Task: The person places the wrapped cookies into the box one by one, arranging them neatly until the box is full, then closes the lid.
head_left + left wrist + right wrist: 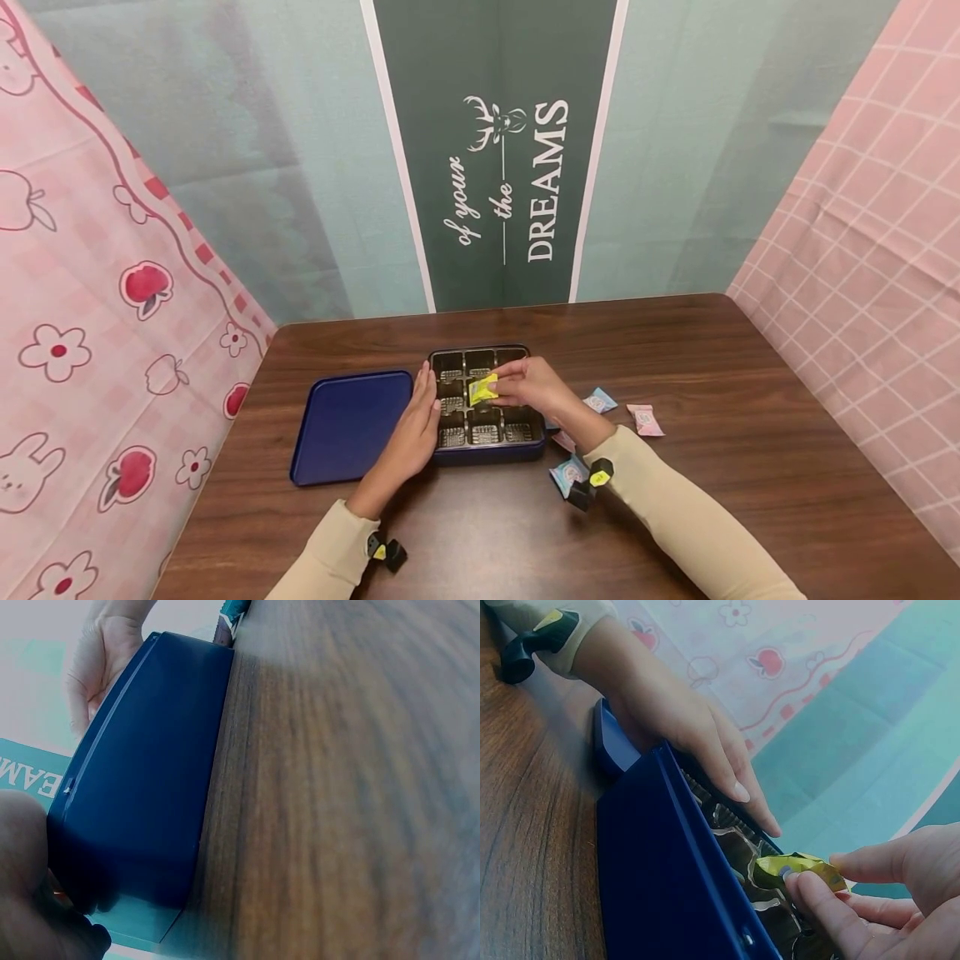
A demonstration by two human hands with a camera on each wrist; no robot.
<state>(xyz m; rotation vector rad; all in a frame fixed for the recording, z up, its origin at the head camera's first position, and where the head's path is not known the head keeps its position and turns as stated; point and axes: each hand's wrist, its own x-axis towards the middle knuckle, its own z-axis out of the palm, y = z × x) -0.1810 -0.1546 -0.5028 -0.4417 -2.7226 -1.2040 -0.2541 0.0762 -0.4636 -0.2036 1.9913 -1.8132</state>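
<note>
A dark blue box [487,454] holds a shiny tray [485,433] divided into several compartments. Over the tray's middle, my right hand [534,387] pinches a small yellow wrapped candy [482,388] between thumb and fingers; the right wrist view shows this yellow candy [795,868] just above the compartments. My left hand [415,429] rests along the box's left side with fingers straight, touching its edge. In the left wrist view the box's blue outer wall [150,765] fills the middle, with part of the left hand [30,877] against it.
A flat blue lid [348,429] lies left of the box. To the right are a pink wrapped candy [646,420], a blue one [601,401] and another blue one [567,473] near the right sleeve. More wrappers are partly hidden under the right wrist. Curtains surround the wooden table [480,533].
</note>
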